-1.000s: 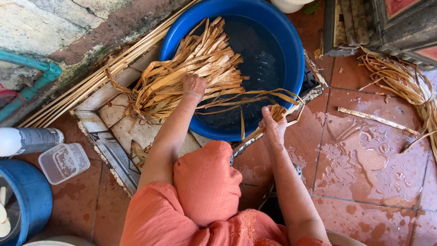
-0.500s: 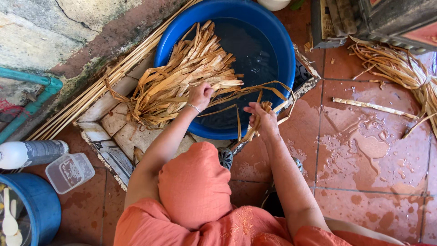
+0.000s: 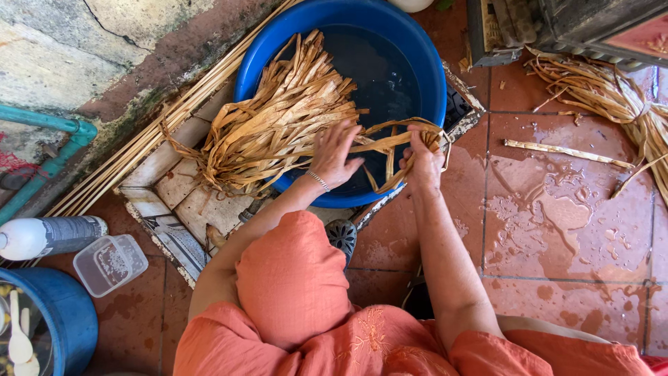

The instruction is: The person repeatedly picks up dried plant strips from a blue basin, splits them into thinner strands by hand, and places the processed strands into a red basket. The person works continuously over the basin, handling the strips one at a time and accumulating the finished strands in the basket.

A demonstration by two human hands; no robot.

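Down on the wet, red-tiled floor (image 3: 557, 237), a round blue basin (image 3: 431, 76) holds dark water and a thick bundle of dried leaf strips (image 3: 278, 125). These strips are flat, long and tan to golden brown, some darker where they look damp; they fan out from the water, lie over the basin's near-left rim and spill onto the pale broken tiles (image 3: 181, 188) beside it. The left hand (image 3: 334, 154) rests on the bundle at the rim with its fingers spread and lightly curled over the strips. The right hand (image 3: 421, 157) is closed around a few strips that loop across from the bundle and hang over the basin's edge just in front of it.

Much is cut off or hard to read. An orange-clad knee (image 3: 292, 278) covers the floor beneath the arms, and the basin's far rim runs out of the top of the view. How deep the water is cannot be told, nor how much of the bundle lies under it. More strips (image 3: 612, 90) lie in a loose heap at the upper right, partly out of frame. At lower left a clear plastic box (image 3: 111, 263), a white bottle (image 3: 49, 237) and part of a blue bucket (image 3: 62, 320) show only in part
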